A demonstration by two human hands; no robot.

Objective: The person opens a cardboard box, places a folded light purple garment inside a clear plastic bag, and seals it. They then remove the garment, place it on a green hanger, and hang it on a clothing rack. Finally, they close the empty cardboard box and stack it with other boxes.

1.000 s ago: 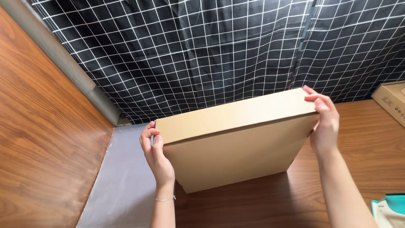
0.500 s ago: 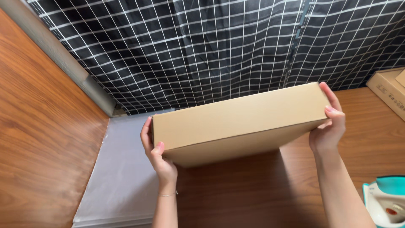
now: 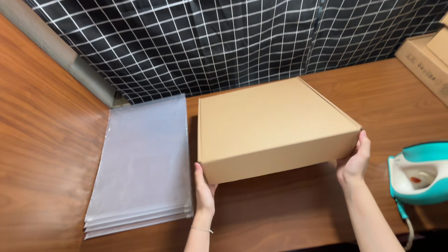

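A flat cardboard box, closed and plain brown, is held at its two near corners just above the wooden bench. The left hand cups the near-left corner, its grip pressed to the box's front and underside; the right hand clasps the near-right corner, fingers curled against the side wall. Left of the box, almost touching it, lies a stack of clear plastic bags. Right of the box sits a teal and white device with a cord; behind the box hangs a black grid-patterned curtain.

Handling well here would mean even pressure at both corners and a level box — clear of the bag stack. The fingertips under the box are hidden; whether the far edge rests on the bench cannot be told. More cardboard boxes are cut off at the frame's right edge.
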